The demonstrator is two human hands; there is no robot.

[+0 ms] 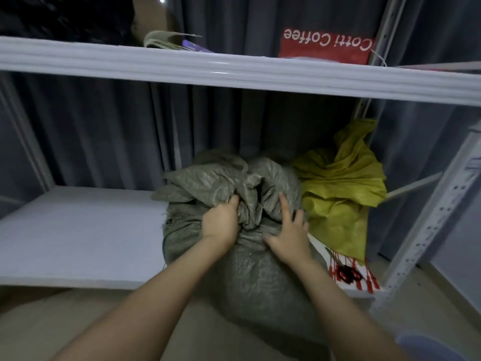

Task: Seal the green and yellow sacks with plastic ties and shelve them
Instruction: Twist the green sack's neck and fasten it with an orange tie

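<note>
Green sack [250, 269] is lying on the right half of the lower shelf [78, 230]. Its near end is bulging out over the shelf's front edge toward the camera. Its mouth is gathered into a crumpled bunch, with the loose fabric above it flopping toward the back of the shelf.

Left hand [221, 221] is gripping that bunch, fingers curled tightly into the folds. Right hand [289, 231] is resting on the sack just beside the bunch. It is not gripping: the fingers are spread and fairly straight, the index finger is reaching up along the fabric, and the palm is pressing down. Whether a tie is already sitting round the neck cannot be told, as folds and the hands are covering it.

Yellow sack [338, 188] is standing on the same shelf, in the right rear corner and touching the green one's right side. Its top is rising in loose folds.

Red plastic ties [369, 281] are lying at the shelf's right front corner, near the yellow sack's base. Some black loops [348, 275] are sitting on top of them.

Upper shelf [234, 71] is carrying a red bag [325, 45] lettered "Cotti Coffee", reading upside down from here. A grey curtain [104, 131] is hanging behind the rack. A perforated white post [429, 230] is running down the right side.
</note>
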